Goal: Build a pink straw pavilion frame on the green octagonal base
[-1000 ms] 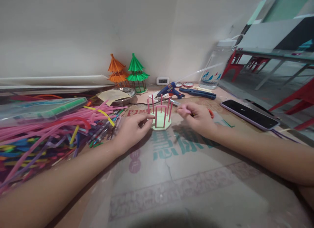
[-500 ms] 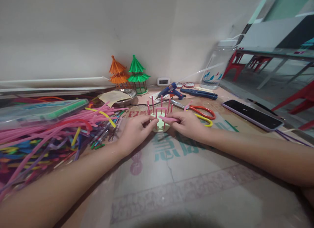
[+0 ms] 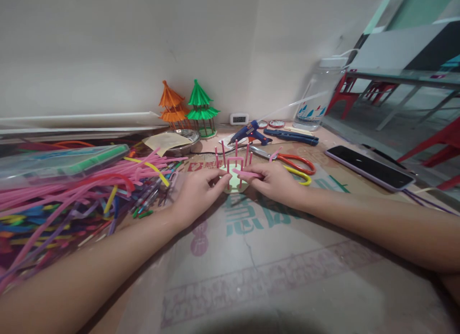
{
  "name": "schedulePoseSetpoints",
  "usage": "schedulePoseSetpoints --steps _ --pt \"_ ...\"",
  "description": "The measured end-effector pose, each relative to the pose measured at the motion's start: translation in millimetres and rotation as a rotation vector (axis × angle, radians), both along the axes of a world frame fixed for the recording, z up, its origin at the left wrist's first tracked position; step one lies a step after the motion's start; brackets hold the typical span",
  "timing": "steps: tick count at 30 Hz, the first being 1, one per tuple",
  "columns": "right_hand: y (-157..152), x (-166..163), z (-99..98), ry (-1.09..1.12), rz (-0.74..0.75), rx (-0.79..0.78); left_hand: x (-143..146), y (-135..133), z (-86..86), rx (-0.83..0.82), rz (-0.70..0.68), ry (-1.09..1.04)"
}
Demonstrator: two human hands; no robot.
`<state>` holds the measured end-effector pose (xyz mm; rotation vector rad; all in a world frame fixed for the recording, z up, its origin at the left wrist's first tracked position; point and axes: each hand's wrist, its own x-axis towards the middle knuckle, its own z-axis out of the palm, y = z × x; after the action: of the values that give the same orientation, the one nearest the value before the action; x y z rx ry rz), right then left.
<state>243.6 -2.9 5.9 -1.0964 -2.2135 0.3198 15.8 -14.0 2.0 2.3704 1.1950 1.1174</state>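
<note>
A small pale green base (image 3: pixel 234 184) with several upright pink posts (image 3: pixel 236 149) around its edge stands on the table between my hands. Two front posts are joined across the top by a pink bar (image 3: pixel 235 158). My left hand (image 3: pixel 197 195) pinches at the left front post with thumb and forefinger. From the closed fingers of my right hand (image 3: pixel 278 183) a short pink pipe cleaner (image 3: pixel 246 174) points left, its tip near the joined posts. My right fingers hide its other end.
Pink pipe cleaners (image 3: pixel 82 180) and a plastic case (image 3: pixel 61 166) crowd the left. Behind stand orange (image 3: pixel 172 104) and green (image 3: pixel 201 106) pagoda models and a blue glue gun (image 3: pixel 247 132). Scissors (image 3: pixel 294 164), pliers (image 3: pixel 291 136), a phone (image 3: pixel 370 167) and a bottle (image 3: pixel 318 97) lie or stand rightward.
</note>
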Motion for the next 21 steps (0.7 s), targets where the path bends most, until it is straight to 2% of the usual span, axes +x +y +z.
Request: schedulePoseSetpoints --steps 13,18,21 --pt "1 1 -1.1 0.036 0.024 -0.044 -1 0 -0.5 -0.037 0.005 -0.005" --pt "-3 8 4.0 0.13 -0.005 0.088 -7 0 -0.3 -0.047 0.026 -0.007" --pt "-4 19 10.1 0.194 -0.022 0.182 -12 1 2.6 0.013 0.096 -0.06"
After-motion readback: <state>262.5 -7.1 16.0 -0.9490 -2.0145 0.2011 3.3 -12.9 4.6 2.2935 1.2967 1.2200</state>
